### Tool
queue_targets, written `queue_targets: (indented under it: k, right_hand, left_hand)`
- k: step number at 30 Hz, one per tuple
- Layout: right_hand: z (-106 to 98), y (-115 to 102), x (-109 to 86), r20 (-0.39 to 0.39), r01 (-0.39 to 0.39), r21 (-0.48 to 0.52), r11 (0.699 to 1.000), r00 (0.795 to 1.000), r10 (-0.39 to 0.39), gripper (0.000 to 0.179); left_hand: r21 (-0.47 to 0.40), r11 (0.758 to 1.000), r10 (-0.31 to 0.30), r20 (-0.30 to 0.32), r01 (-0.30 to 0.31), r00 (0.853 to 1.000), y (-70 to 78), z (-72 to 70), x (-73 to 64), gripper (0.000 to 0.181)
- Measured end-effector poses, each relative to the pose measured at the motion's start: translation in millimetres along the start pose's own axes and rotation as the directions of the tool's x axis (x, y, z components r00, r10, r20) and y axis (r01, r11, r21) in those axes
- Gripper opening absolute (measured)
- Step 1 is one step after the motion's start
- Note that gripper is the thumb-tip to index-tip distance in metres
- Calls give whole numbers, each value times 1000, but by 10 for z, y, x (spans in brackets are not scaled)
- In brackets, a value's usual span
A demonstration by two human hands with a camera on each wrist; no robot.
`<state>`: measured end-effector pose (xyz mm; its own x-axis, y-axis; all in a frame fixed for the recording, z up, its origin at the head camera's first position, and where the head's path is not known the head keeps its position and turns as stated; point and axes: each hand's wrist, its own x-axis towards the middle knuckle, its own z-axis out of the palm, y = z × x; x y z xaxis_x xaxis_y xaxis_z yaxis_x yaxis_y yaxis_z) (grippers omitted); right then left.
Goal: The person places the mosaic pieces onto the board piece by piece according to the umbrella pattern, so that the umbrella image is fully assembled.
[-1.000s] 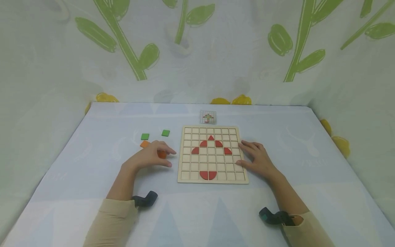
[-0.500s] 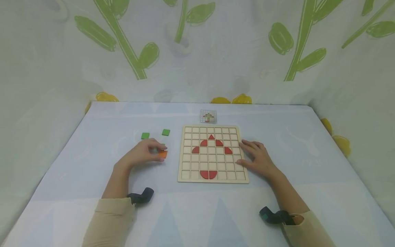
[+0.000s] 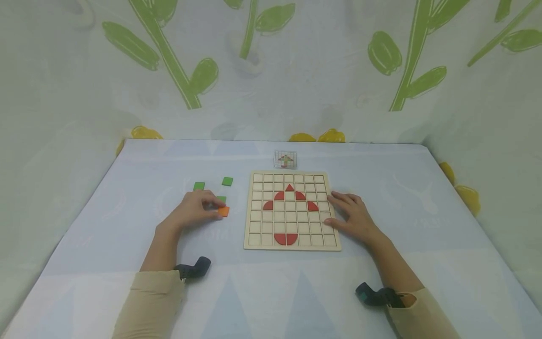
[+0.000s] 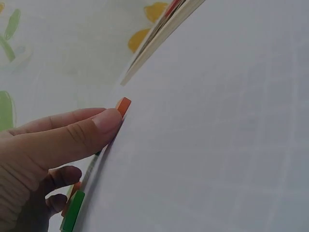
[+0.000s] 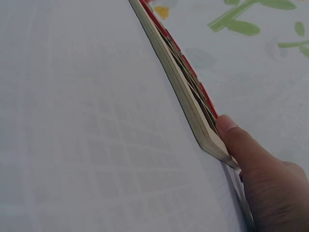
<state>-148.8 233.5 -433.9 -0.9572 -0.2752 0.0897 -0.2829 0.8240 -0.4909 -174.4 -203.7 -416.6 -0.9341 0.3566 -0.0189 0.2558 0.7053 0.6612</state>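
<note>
Left of the board, my left hand (image 3: 190, 209) pinches an orange square tile (image 3: 224, 212) between thumb and fingers, at the table surface. The left wrist view shows the thumb on the near side of that orange tile (image 4: 125, 104). Green square tiles (image 3: 227, 181) lie around this hand; another orange piece (image 4: 75, 188) and a green tile (image 4: 73, 211) sit beneath its lower fingers. My right hand (image 3: 357, 221) rests at the right edge of a wooden grid board (image 3: 316, 228), thumb on the rim. Several red quarter-round pieces (image 3: 280, 239) and a red triangle (image 3: 290, 187) lie in its cells.
A small pattern card (image 3: 285, 159) lies just behind the board. The white table (image 3: 262, 292) meets a leaf-printed backdrop (image 3: 296, 89) along its far edge. Dark bands (image 3: 195, 268) sit on both wrists.
My left hand has drawn back left from the board's side and taken hold of the orange tile, which has barely moved in the last half second. The right hand stays put.
</note>
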Motion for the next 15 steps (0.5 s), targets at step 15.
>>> queue_targets:
  k: [15]
  right_hand:
    - [5,16,-4,-12,16,5,1000,1000,-16,70]
  left_hand:
    - [51,998,45,-17,-44,999,-7,45,17,25]
